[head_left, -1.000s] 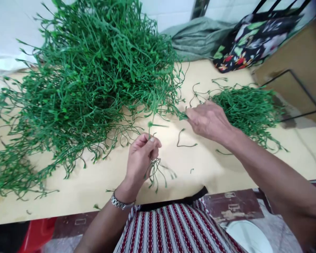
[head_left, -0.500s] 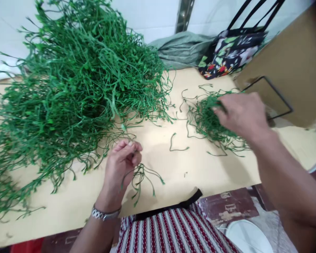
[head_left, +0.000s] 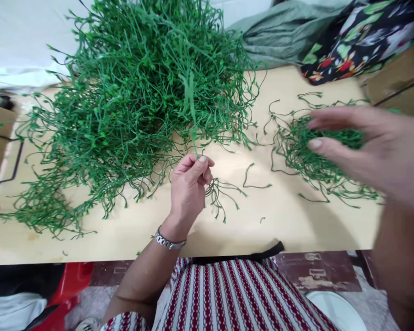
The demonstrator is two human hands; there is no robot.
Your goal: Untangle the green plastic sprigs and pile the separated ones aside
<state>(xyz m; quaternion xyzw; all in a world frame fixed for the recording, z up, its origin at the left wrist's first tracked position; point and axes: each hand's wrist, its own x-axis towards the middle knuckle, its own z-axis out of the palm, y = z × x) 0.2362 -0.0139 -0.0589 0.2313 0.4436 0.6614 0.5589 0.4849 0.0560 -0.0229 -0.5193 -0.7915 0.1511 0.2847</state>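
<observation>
My left hand, with a metal-banded watch on the wrist, is closed in a pinch on a green plastic plant stem. The stem sticks up above the fingertips, and thin branched stem pieces show just beyond the knuckles; whether they belong to it I cannot tell. Over a smaller heap of thin green stems on the right, my right hand is blurred, thumb and fingers apart, nothing visible between them. A large tangled pile of green plastic stems lies to the left and behind.
A pale tabletop carries everything. One loose bent stem lies between the heaps. At the back are grey-green cloth and a flowered bag. Cardboard boxes stand at right and left. A red stool is below.
My right hand has opened its fingers and shifted right above the small heap. My left hand keeps its pinch, with a stem now showing above it. The camera view has turned.
</observation>
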